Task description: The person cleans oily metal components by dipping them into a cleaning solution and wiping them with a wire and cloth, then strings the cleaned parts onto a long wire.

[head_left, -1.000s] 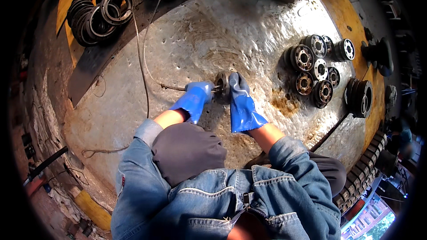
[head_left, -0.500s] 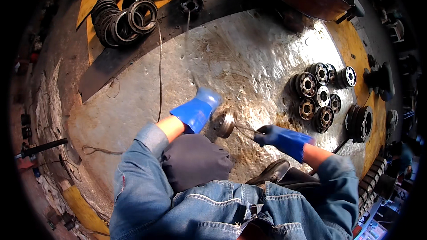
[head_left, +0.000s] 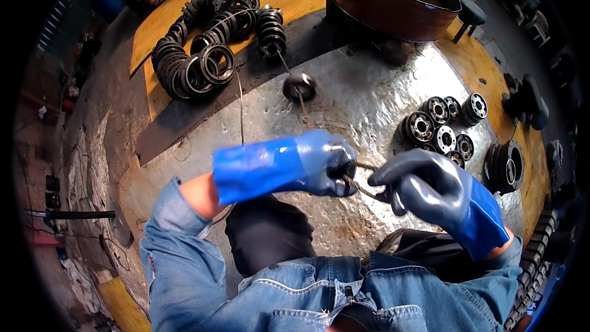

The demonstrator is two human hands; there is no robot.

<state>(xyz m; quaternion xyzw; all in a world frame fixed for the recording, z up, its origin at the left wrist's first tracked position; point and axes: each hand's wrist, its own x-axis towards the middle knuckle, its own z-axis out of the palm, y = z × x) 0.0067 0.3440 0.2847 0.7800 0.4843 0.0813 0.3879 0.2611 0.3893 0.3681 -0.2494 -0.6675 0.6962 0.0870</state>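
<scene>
While my left hand (head_left: 326, 163) points rightward, fingers clamped on cord (head_left: 367, 192), my right hand (head_left: 427, 185) arches inward, fingers bent, hold unclear.

The place is a grimy workshop. Metal rings (head_left: 165, 56) lie in curving rows, round hub-like parts (head_left: 444, 130) cluster on a scuffed metal plate (head_left: 267, 117), a rust-brown basin (head_left: 387, 15) holds dark liquid, and a chunky tyre (head_left: 532, 270) sits at right.
</scene>
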